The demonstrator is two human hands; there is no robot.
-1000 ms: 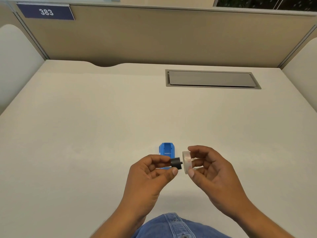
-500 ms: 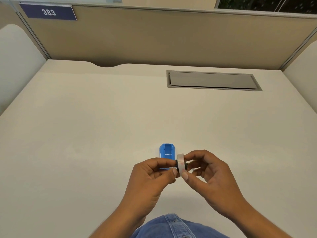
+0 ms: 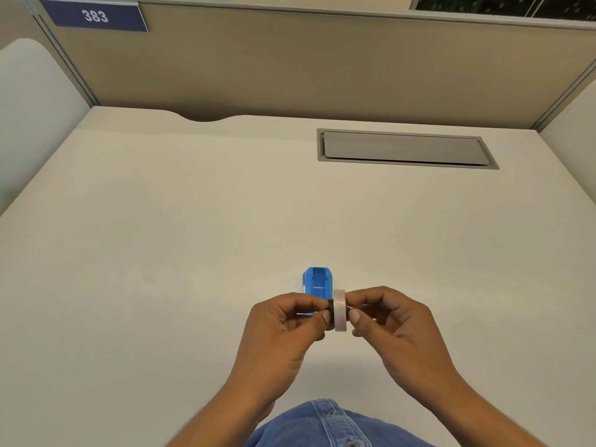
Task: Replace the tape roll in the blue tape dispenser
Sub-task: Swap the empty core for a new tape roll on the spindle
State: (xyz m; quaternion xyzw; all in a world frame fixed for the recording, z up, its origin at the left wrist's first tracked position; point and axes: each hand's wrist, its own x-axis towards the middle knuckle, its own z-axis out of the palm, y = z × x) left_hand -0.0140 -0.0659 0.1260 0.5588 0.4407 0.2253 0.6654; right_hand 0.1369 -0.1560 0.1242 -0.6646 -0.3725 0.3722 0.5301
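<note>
Low centre of the frame: the left hand (image 3: 283,327) is closed in a pinch on the black spindle (image 3: 330,310), of which only a short dark stub shows at the left face of the tape roll (image 3: 340,310). The right hand (image 3: 392,321) is closed on the roll and the spindle's other end, thumb tip against the roll's right face and forefinger over the top. A small dark tip shows just right of the roll.

Change noted: one second ago the spindle and the roll were held apart, one in each hand, with a clear gap between them. Half a second ago they had met. Now the roll sits over the spindle, upright on edge, with the two hands pressed in from either side. Judgement: the core is seated or very nearly so. Whether it is fully home cannot be told from this view.

The blue tape dispenser (image 3: 316,282) lies on the desk (image 3: 161,253) just beyond the hands, its near end hidden behind the left fingers. Its cradle appears vacant. Remaining, by judgement: drop the loaded spindle into the dispenser and lead the tape end to the cutter.

Writing: a dark blue plate (image 3: 95,17) at the upper left, fixed to the partition (image 3: 322,66), reads "383". No brand or label is legible on the dispenser or roll. A grey cable hatch (image 3: 406,149) is set into the desk at upper right.
</note>
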